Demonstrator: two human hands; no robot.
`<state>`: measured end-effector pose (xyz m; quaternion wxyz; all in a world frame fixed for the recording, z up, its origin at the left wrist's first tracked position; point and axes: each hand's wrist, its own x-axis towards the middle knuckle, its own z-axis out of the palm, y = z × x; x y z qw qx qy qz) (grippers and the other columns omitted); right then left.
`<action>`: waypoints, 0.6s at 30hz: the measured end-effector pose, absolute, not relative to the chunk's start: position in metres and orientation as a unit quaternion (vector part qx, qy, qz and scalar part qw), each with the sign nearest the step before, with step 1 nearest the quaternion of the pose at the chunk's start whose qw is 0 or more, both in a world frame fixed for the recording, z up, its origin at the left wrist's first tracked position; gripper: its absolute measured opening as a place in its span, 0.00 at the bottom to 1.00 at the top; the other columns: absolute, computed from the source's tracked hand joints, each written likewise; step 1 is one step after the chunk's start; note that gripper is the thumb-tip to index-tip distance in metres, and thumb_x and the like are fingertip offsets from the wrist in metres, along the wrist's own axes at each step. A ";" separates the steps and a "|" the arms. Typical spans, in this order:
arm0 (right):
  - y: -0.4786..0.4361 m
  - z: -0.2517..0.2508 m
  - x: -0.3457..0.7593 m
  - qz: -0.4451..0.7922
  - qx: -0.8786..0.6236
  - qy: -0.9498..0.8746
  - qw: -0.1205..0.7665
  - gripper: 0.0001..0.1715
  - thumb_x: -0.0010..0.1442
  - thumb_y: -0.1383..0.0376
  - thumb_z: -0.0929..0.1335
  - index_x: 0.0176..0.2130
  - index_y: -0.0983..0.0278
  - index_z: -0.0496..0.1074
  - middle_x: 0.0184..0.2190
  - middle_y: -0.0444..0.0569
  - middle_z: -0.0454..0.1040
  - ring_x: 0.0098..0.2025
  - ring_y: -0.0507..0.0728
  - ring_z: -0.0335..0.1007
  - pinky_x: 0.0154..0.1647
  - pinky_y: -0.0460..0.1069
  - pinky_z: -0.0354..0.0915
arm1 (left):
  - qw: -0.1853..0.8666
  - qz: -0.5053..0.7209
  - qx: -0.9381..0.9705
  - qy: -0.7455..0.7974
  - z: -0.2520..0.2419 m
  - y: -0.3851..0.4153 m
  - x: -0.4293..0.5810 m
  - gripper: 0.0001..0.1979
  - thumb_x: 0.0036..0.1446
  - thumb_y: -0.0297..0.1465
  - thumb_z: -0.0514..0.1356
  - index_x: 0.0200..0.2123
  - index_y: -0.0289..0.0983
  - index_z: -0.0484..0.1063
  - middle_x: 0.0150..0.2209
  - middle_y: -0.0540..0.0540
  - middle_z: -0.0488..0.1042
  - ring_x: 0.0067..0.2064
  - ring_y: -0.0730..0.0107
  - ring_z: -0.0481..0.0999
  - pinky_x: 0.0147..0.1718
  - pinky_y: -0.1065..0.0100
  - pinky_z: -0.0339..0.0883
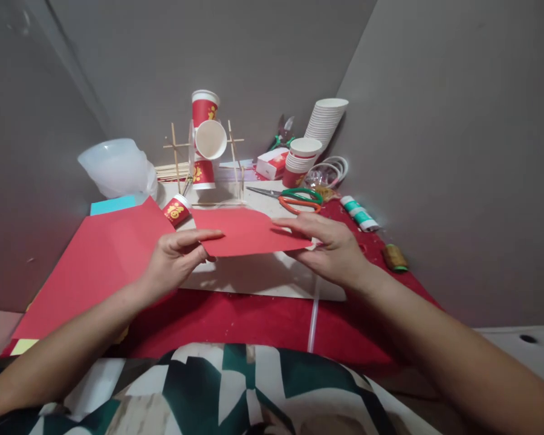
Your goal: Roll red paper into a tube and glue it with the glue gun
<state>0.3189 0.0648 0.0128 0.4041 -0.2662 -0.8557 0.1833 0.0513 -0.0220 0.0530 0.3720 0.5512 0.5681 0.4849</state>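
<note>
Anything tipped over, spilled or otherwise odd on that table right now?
Two things: a small red cup, just beyond the left hand, sits tilted, and the tall cup stack at the back right slants to the right instead of standing straight. I see no spill.

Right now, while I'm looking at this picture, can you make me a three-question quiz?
1. How many hands hold the lifted red paper?
2. What colours are the handles of the scissors? A) blue and yellow B) green and orange C) black and white
3. True or false: the striped roll lies to the right of the scissors in the picture.

Key: 1. Two: left hand and right hand. 2. B. 3. True.
</note>
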 end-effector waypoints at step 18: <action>0.053 0.002 0.308 0.473 -0.340 -0.803 0.124 0.29 0.66 0.47 0.63 0.21 0.62 0.61 0.22 0.41 0.58 0.24 0.50 0.55 0.26 0.47 0.54 | 0.515 0.241 0.563 0.599 0.003 -0.040 0.033 0.27 0.63 0.49 0.57 0.17 0.39 0.67 0.15 0.52 0.61 0.18 0.76 0.57 0.20 0.72 0.51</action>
